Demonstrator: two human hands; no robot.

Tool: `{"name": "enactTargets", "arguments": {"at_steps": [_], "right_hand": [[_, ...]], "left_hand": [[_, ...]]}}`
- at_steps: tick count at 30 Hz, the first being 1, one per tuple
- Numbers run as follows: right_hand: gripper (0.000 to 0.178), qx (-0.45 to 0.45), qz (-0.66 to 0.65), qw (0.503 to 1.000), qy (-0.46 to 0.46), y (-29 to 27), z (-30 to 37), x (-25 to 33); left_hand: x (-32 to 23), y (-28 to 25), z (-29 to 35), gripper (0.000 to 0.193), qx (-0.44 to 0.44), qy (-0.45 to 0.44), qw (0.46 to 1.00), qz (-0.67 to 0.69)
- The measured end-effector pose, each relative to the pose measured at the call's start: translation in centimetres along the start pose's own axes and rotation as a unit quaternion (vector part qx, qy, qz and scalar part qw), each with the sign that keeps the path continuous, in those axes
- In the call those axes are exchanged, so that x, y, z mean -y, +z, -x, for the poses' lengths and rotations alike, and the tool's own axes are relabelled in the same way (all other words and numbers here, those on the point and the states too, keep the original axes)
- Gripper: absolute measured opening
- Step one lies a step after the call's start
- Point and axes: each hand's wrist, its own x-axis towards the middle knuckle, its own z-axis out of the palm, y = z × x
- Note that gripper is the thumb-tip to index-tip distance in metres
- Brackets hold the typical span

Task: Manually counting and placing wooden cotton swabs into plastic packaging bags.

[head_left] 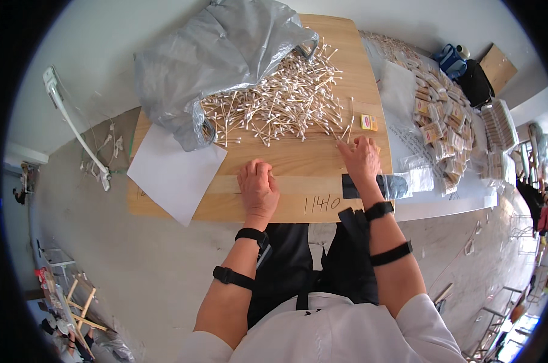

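Note:
A broad heap of cotton swabs (286, 100), with wooden sticks and white tips, lies on the wooden table (322, 209). My left hand (259, 189) rests on the tabletop just below the heap, fingers curled in; whatever they may hold is hidden. At the heap's right edge, my right hand (363, 163) reaches forward with thumb and fingers apart, the tips close to a few loose swabs (350, 124). A small yellow and white packet (369, 122) sits just beyond the right hand. Under the right wrist lie a dark strip and clear plastic sleeves (396, 186).
A grey plastic bag (207, 54) covers the heap's far left side. White paper (177, 172) overhangs the table's front left edge. To the right, many swab packs (446, 130) cover a lower surface, near a black bag (474, 83). A white lamp-like stand (74, 124) is at left.

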Motion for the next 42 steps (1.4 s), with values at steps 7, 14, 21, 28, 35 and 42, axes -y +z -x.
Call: {"name": "enactTargets", "arguments": {"at_steps": [7, 14, 21, 28, 35, 42], "right_hand": [[0.026, 0.012, 0.069, 0.998, 0.006, 2.4, -1.1, -0.2], [0.015, 0.024, 0.009, 0.988, -0.155, 1.2, 5.6, 1.3], [0.018, 0.257, -0.174, 0.919, -0.245, 1.3, 1.9, 2.9], [0.029, 0.026, -0.022, 0.997, -0.066, 3.1, -2.9, 3.4], [0.018, 0.098, 0.001, 0.995, -0.015, 1.3, -0.1, 2.1], [0.009, 0.148, -0.106, 0.971, -0.155, 0.2, 3.5, 1.1]], "left_hand": [[-0.6, -0.5, -0.3, 0.018, 0.026, -0.02, 0.999, 0.011], [-0.4, -1.2, -0.3, 0.024, 0.047, -0.01, 0.999, 0.01], [-1.4, -1.4, -0.4, 0.05, 0.154, 0.12, 0.98, 0.031], [-1.5, -1.8, -0.7, 0.056, 0.193, 0.131, 0.972, 0.016], [-1.5, -2.0, -0.7, 0.055, 0.199, 0.111, 0.973, 0.035], [-1.2, -1.4, -0.5, 0.061, 0.194, 0.119, 0.974, 0.019]]}}
